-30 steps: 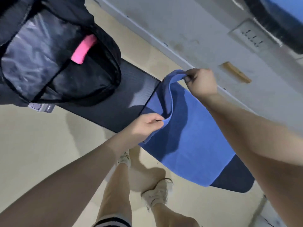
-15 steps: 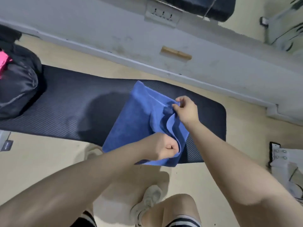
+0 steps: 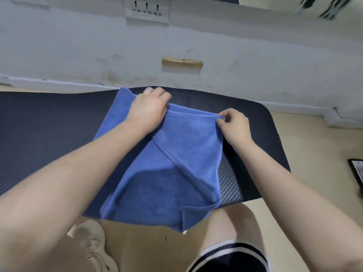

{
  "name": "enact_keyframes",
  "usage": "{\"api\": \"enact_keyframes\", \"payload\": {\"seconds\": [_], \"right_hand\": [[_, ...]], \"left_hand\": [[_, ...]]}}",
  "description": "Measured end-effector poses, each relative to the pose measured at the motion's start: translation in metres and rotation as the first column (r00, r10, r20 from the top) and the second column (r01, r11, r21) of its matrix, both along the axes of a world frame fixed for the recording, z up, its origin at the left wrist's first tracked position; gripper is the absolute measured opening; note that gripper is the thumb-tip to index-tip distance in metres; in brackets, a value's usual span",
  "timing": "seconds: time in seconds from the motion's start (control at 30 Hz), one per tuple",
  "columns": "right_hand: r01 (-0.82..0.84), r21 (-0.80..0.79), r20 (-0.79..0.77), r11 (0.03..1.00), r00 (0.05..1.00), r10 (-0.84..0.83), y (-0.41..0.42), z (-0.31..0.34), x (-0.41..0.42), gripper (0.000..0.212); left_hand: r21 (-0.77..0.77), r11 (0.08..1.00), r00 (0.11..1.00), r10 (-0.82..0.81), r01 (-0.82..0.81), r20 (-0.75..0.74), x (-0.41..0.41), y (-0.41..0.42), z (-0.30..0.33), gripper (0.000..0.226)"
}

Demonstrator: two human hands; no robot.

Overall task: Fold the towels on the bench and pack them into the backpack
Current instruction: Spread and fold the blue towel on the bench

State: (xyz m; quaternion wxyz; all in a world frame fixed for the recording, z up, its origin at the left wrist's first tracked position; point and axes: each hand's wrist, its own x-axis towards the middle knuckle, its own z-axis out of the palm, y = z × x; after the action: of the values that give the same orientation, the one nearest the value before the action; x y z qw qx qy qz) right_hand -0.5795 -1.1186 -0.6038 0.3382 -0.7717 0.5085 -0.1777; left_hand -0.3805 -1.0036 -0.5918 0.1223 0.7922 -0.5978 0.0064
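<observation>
On the dark table (image 3: 59, 124) our blue towel (image 3: 167, 183) lies half folded; our left hand (image 3: 149, 108) grips the far edge while our right hand (image 3: 233, 126) pinches its corner, probably to square the fold.

I see towel (image 3: 176, 154): soft blue cloth, matt, fine nap, stitched hem along edges. Bench (image 3: 49, 134) under towel: dark padding, woven carbon-like texture, slight sheen. Wall (image 3: 78, 52) behind bench: pale paint, matt, scuffed and stained. On wall above towel: bare wood-coloured patch (image 3: 182, 63), and higher up smooth white plastic socket plate (image 3: 147, 9). Floor (image 3: 306, 138) right of bench: beige, smooth.
</observation>
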Motion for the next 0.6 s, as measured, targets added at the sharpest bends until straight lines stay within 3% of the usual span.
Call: {"api": "enact_keyframes", "payload": {"seconds": [0.17, 0.3, 0.43, 0.53, 0.6], "right_hand": [[0.024, 0.056, -0.012, 0.998, 1.000, -0.023, -0.006, 0.003, -0.002, 0.004], [0.019, -0.032, -0.035, 0.999, 0.999, -0.020, -0.016, 0.005, 0.006, 0.007], [-0.052, -0.074, -0.131, 0.996, 0.991, 0.042, -0.023, -0.002, 0.011, 0.003], [-0.168, -0.065, -0.285, 0.984, 0.948, 0.143, -0.023, -0.005, 0.012, 0.015], [-0.180, -0.023, -0.304, 0.983, 0.938, 0.165, -0.024, -0.001, 0.012, 0.011]], "left_hand": [[0.176, 0.974, 0.988, 0.125, -0.139, 0.091, 0.041, 0.010, -0.007, 0.032], [0.205, 0.951, 0.969, 0.208, -0.232, 0.131, 0.064, 0.022, -0.006, 0.036], [0.241, 0.930, 0.960, 0.277, -0.279, 0.042, 0.078, 0.022, -0.007, 0.032], [0.239, 0.945, 0.971, 0.238, -0.225, -0.029, 0.082, 0.017, -0.007, 0.027], [0.207, 0.961, 0.979, 0.197, -0.181, -0.059, 0.084, 0.015, -0.004, 0.025]]}}
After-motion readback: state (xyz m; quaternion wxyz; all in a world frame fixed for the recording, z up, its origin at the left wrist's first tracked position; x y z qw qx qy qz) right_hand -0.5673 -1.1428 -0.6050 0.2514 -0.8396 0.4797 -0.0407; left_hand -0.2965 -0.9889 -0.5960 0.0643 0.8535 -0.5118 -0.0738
